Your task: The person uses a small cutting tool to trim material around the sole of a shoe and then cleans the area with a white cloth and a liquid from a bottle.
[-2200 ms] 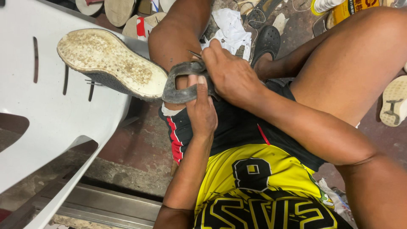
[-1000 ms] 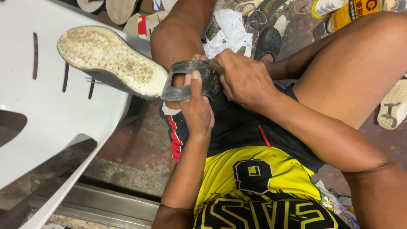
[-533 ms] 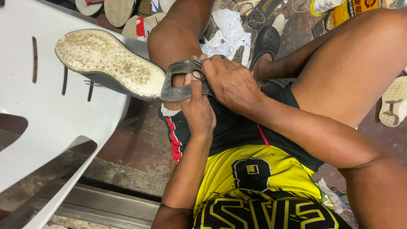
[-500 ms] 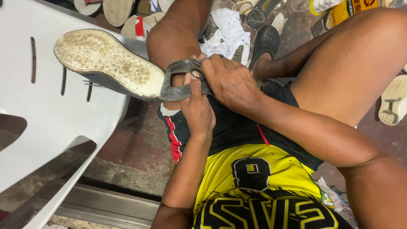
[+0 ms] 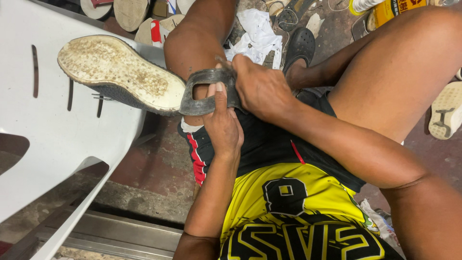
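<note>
At far left we see a white plastic chair [image 5: 43, 144] with slots in its seat, and a worn shoe [image 5: 120, 74] lying sole-up across its edge, the pale tread dirty and pitted. Just right of the shoe's heel, and touching it, is the dark grey rubber sole piece [image 5: 204, 91] with a rounded cut-out, which rests against our raised left knee. Our left hand [image 5: 224, 127] comes up from below, its fingers curled loosely and one finger pressed flat on the piece's lower bar. Our right hand [image 5: 262, 89] closes over the piece's right end, fingers wrapped tight round it.

Behind the hands, crumpled white paper [image 5: 257, 36] lies on the floor beside a black clog [image 5: 299, 45]. At top right stands a yellow can [image 5: 397, 9] with red lettering, next to a white container's rim. At the right edge lies a pale shoe sole [image 5: 447, 113]. More soles lie along the top left.
</note>
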